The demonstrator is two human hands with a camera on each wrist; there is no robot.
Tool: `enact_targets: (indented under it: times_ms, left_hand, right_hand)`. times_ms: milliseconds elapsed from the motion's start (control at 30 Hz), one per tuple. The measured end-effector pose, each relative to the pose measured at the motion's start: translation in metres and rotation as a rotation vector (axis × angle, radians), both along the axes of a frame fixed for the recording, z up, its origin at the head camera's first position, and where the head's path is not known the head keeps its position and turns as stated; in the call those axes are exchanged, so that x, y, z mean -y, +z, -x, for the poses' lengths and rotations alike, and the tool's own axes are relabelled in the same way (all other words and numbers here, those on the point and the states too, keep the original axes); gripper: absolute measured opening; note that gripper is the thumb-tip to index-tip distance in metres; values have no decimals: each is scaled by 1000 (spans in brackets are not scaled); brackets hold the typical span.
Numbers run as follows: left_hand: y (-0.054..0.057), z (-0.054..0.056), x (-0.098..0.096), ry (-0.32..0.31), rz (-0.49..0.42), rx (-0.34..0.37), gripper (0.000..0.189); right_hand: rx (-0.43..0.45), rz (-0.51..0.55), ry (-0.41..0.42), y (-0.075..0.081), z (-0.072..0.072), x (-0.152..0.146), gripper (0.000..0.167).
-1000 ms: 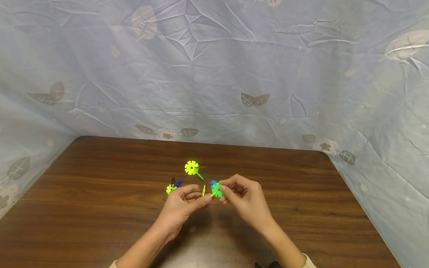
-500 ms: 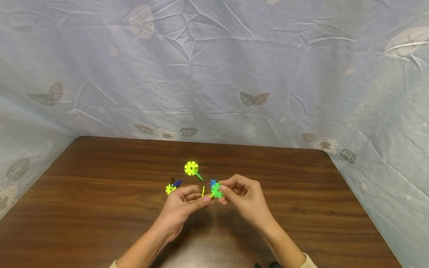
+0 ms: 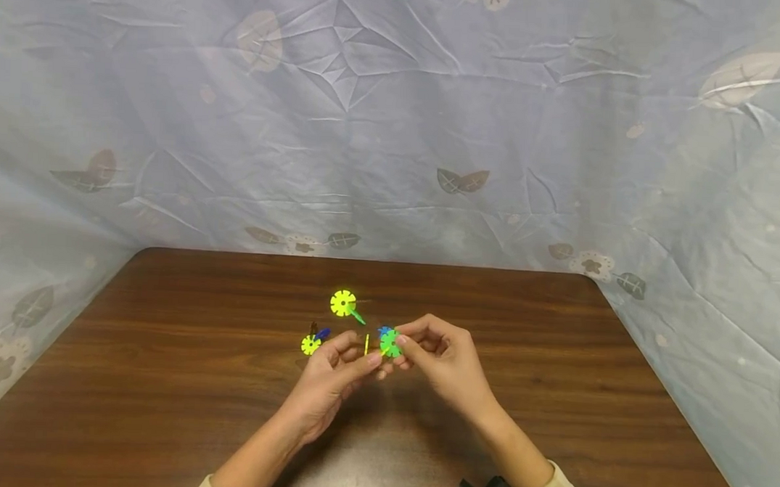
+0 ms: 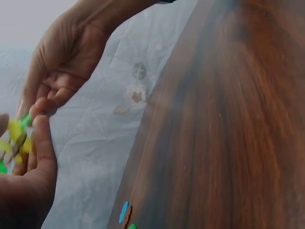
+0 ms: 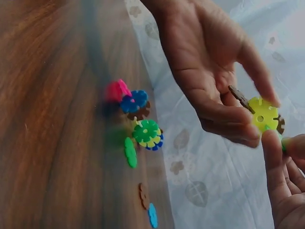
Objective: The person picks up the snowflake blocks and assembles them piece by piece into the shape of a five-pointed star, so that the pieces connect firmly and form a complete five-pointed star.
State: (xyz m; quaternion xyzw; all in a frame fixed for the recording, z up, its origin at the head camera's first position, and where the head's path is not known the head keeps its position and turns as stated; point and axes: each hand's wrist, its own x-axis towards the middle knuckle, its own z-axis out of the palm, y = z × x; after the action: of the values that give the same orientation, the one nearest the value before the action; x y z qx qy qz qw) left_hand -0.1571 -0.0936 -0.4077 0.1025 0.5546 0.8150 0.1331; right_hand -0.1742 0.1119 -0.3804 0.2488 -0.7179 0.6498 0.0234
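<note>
My left hand (image 3: 332,375) grips a yellow notched plastic disc (image 5: 262,113) between thumb and fingers. Brown notched discs (image 5: 240,98) stick out from that yellow disc at an angle. My right hand (image 3: 447,358) pinches a green notched disc (image 3: 391,343) by thumb and fingertips, its edge right at the yellow disc's rim. A light blue disc (image 3: 384,332) shows just behind the green one in the head view. Past my left fingertips is another yellow notched disc (image 3: 343,303) with a green piece (image 3: 357,316) at its lower edge.
Left of my left hand are a yellow disc (image 3: 310,344) and a dark blue piece (image 3: 323,333). In the right wrist view, a pink piece (image 5: 116,90), a blue disc (image 5: 133,101) and several others lie on the wooden table (image 5: 52,143). A patterned curtain (image 3: 395,127) hangs behind it.
Both hands shift slightly left with the green disc. The farther yellow disc also shifts slightly left. The grips look the same.
</note>
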Motion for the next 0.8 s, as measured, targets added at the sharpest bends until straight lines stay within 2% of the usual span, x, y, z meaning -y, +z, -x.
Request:
enact_targets:
  times_ms: [67, 133, 300, 533, 633, 733, 800]
  left_hand:
    - [3, -3, 1, -14, -21, 21, 23]
    - [6, -5, 1, 4, -27, 47, 30]
    - [10, -9, 4, 146, -25, 104, 33]
    - [13, -8, 23, 264, -80, 126, 18]
    - [14, -7, 35, 325, -91, 145, 11]
    - [17, -5, 48, 373, -84, 151, 9]
    - [19, -3, 55, 383, -66, 145, 10]
  right_hand:
    - [-2, 9, 16, -2, -1, 4, 14]
    - [-1, 22, 38, -4, -1, 10, 15]
    - [-6, 26, 75, -7, -2, 24, 20]
    - [-7, -107, 66, -7, 1, 38, 27]
    - [-7, -232, 71, -10, 7, 41, 28]
    - [-36, -444, 133, -17, 12, 44, 29]
    - [-86, -600, 198, -21, 14, 49, 31]
